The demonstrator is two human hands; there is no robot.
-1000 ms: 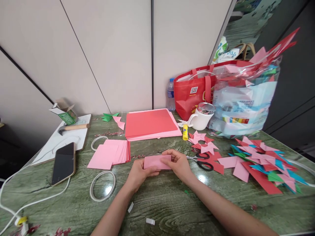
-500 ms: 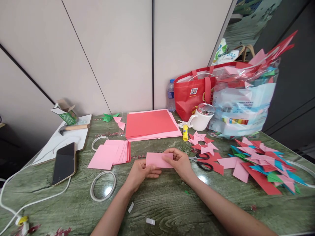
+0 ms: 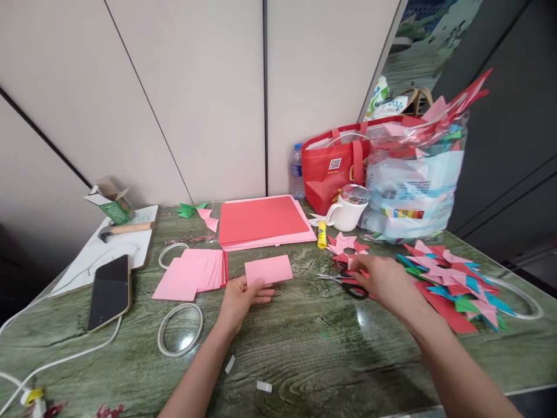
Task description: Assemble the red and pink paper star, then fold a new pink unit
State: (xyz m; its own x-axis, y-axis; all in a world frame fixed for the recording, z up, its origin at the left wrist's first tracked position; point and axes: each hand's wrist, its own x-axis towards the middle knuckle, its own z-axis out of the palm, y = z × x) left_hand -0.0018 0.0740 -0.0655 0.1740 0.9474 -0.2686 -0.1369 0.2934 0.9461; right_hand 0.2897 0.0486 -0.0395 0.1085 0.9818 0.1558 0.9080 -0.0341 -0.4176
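My left hand [image 3: 242,297] pinches the lower left corner of a folded pink paper rectangle [image 3: 268,269] and holds it just above the green table. My right hand [image 3: 383,281] has reached to the right, and its fingers are curled over the handles of the black scissors [image 3: 343,281], whose blades point left. Whether the fingers have closed on the handles is hidden. A stack of pink paper squares [image 3: 191,274] lies left of the folded piece.
Red and pink sheets [image 3: 261,222], a glue stick [image 3: 322,234], a white mug [image 3: 348,210], a red bag [image 3: 335,164] and a plastic bag [image 3: 413,174] stand behind. Folded paper shapes [image 3: 452,282] pile at right. A phone [image 3: 109,285], tape ring [image 3: 180,328], hammer [image 3: 126,229] lie left.
My right hand let go of the pink paper and moved right onto the scissors. The left hand alone now holds the paper, tilted up slightly.
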